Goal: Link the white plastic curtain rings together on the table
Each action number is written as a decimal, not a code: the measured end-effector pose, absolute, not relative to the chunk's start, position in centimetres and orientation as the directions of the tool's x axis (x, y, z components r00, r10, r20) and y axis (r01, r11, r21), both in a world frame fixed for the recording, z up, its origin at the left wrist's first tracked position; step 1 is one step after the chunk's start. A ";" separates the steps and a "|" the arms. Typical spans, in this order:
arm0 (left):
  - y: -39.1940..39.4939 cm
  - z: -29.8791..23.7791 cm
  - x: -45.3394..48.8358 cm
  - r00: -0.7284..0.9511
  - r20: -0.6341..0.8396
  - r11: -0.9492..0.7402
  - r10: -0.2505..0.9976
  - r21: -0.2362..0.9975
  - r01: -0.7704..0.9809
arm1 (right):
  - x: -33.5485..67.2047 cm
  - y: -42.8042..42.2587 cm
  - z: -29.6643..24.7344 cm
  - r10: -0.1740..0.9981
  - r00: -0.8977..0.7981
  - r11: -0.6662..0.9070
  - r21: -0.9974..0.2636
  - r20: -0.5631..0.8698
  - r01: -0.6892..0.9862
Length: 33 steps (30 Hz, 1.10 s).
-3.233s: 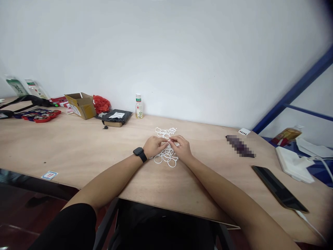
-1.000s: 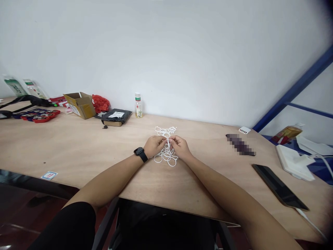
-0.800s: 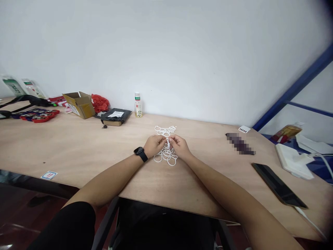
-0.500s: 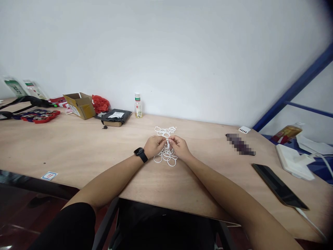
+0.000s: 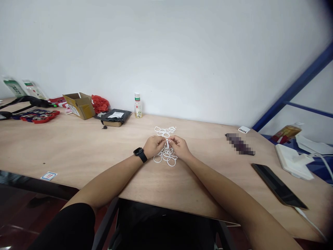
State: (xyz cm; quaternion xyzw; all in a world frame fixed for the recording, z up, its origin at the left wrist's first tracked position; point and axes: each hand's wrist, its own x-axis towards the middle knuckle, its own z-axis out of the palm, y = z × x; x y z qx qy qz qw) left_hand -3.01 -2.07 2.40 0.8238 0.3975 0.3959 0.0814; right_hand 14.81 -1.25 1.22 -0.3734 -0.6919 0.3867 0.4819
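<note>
My left hand (image 5: 154,146), with a black watch (image 5: 140,153) on its wrist, meets my right hand (image 5: 179,147) over the middle of the table. Both are closed, thumbs and fingers pinching one white plastic ring (image 5: 167,143) between them, seen nearly edge-on. Fingers hide part of it. Several loose white rings (image 5: 171,161) with small tabs lie below my hands, overlapping one another. Beyond my fingertips lies another group of white rings (image 5: 163,132).
A bottle (image 5: 138,106) stands by the wall, left of centre. Further left are a black parcel (image 5: 122,116), an opened cardboard box (image 5: 87,107) and a red plastic bag (image 5: 101,103). To the right lie a phone (image 5: 278,185) on a cable and a white power strip (image 5: 291,160).
</note>
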 end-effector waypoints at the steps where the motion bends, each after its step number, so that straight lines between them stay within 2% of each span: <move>1: -2.1 2.4 -3.0 0.371 0.589 -0.672 0.718 0.448 0.589 | 14.8 -1.2 1.2 0.891 -0.255 0.418 -0.898 0.376 0.139; 9: -2.1 2.4 -3.1 0.381 0.604 -0.690 0.700 0.437 0.576 | 14.8 -1.1 1.2 0.890 -0.280 0.403 -0.909 0.361 0.109; 14: -1.8 2.3 -3.1 0.367 0.576 -0.658 0.731 0.451 0.603 | 14.7 -1.0 1.2 0.873 -0.248 0.463 -0.874 0.420 0.149; 23: -1.5 2.3 -3.3 0.447 0.545 -0.686 0.709 0.390 0.614 | 16.1 -0.2 1.5 0.843 -0.140 0.530 -0.753 0.520 0.389; 27: -1.4 2.1 -3.2 0.436 0.542 -0.679 0.719 0.411 0.608 | 18.0 2.2 0.5 0.819 -0.172 0.533 -0.618 0.547 0.577; 30: -1.5 2.2 -3.2 0.431 0.528 -0.669 0.732 0.434 0.603 | 19.3 4.5 -0.2 0.827 -0.312 0.540 -0.510 0.467 0.670; 33: -1.6 2.2 -3.1 0.429 0.524 -0.665 0.736 0.440 0.604 | 19.7 6.3 -0.6 0.874 -0.340 0.475 -0.463 0.347 0.748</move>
